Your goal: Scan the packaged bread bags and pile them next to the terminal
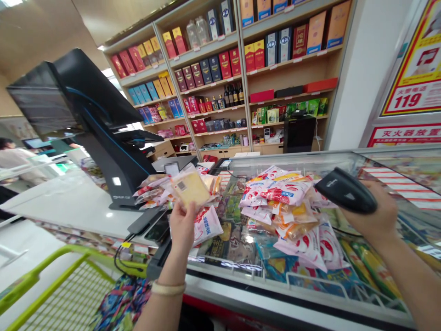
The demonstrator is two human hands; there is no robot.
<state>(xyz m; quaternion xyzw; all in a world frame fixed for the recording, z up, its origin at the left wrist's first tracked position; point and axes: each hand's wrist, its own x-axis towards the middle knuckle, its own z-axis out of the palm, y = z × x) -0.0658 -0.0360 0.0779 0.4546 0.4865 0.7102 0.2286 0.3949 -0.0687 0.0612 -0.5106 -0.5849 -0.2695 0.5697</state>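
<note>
My left hand (pixel 183 224) pinches the lower edge of a flat yellow packet (pixel 191 187) with a barcode label on its face. In my right hand (pixel 375 214) is a black handheld scanner (pixel 346 191), its head pointing left toward the middle. Between my hands, a pile of pink-and-white packets (pixel 287 191) lies on the glass freezer top (pixel 237 262), with orange-toned packets among them. Behind and beside the yellow packet is a second pile of packets (pixel 151 189). One pink-and-white packet (pixel 208 226) rests just right of my left wrist.
A black checkout terminal (pixel 103 138) stands on the white counter (pixel 76 197) at left. A green shopping cart (pixel 51 285) is at lower left. Shelves of boxes (pixel 206 69) line the back. A person (pixel 17 161) is at far left.
</note>
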